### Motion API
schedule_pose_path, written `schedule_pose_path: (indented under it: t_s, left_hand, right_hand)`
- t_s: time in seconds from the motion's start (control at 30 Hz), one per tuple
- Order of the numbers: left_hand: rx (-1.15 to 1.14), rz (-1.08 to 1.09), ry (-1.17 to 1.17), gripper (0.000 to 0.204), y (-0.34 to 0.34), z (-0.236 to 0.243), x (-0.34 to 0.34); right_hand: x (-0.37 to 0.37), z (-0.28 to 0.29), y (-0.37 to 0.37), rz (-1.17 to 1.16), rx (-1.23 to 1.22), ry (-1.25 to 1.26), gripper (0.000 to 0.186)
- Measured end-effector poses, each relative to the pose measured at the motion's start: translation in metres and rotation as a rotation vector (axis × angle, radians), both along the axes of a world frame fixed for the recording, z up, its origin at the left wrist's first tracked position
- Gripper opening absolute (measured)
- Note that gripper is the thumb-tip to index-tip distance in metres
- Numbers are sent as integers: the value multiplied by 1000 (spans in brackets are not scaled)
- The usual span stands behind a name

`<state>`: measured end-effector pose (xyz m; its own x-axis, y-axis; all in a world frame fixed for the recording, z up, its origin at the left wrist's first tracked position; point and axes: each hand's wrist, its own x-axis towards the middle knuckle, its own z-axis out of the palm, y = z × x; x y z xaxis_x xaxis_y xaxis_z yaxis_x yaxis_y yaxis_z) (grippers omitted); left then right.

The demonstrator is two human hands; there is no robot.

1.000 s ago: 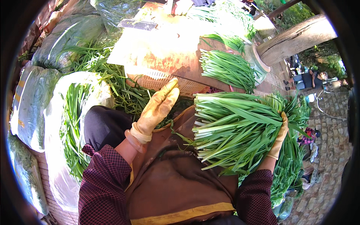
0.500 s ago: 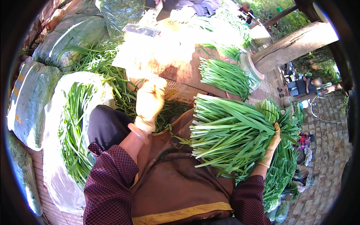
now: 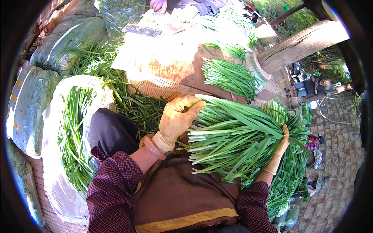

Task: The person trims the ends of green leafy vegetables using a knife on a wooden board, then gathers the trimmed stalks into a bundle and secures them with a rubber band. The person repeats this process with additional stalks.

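Leaf bunch [image 3: 233, 139] | right fingers [image 3: 285, 132] clasping it; left fingers [image 3: 180, 101] curled, pinch unclear | worn board [image 3: 171, 66], stone paving [image 3: 334, 155]

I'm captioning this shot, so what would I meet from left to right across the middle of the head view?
Wrapped bundle, open bag, dark-clad knee, left hand, held greens, right hand, paving.

Before the person [image 3: 184, 194], a bunch of leaves [image 3: 237, 136] is between the left hand [image 3: 178, 122] and the right hand [image 3: 280, 149]. Behind it, on the table [image 3: 171, 54], lies another bunch [image 3: 229, 79], and farther right I see a post [image 3: 303, 46]. The crate [image 3: 155, 87] is at the table's near side. Left of the person is a bag [image 3: 58, 190] with stalks [image 3: 74, 136] in it; wrapped bundles [image 3: 37, 112] lie farther left.
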<state>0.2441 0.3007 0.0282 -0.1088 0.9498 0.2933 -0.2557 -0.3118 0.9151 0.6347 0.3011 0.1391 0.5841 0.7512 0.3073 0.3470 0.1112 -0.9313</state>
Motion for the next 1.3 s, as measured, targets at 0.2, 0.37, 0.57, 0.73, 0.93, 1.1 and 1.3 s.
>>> schedule_pose_path:
  t_s: [0.2, 0.37, 0.57, 0.73, 0.93, 1.1, 1.3]
  left_hand:
    - [236, 165, -26, 13, 6, -16, -20]
    - [-179, 434, -129, 9, 24, -47, -87]
    - [-443, 736, -504, 18, 26, -28, -112]
    - [-279, -67, 321, 29, -2, -23, -20]
    - [75, 227, 583, 26, -7, -16, 2]
    - [267, 27, 795, 25, -25, 7, -3]
    - [499, -587, -101, 27, -91, 99, 12]
  right_hand:
    - [-6, 3, 2, 68, -30, 164, 37]
    - [-3, 3, 1, 103, -18, 129, 41]
    - [3, 1, 2, 14, -55, 113, 42]
    - [2, 1, 3, 0, -63, 96, 41]
    - [-7, 3, 2, 21, 37, 15, 40]
    - [-8, 8, 7, 10, 51, 19, 39]
    - [1, 2, 10, 37, 99, -6, 37]
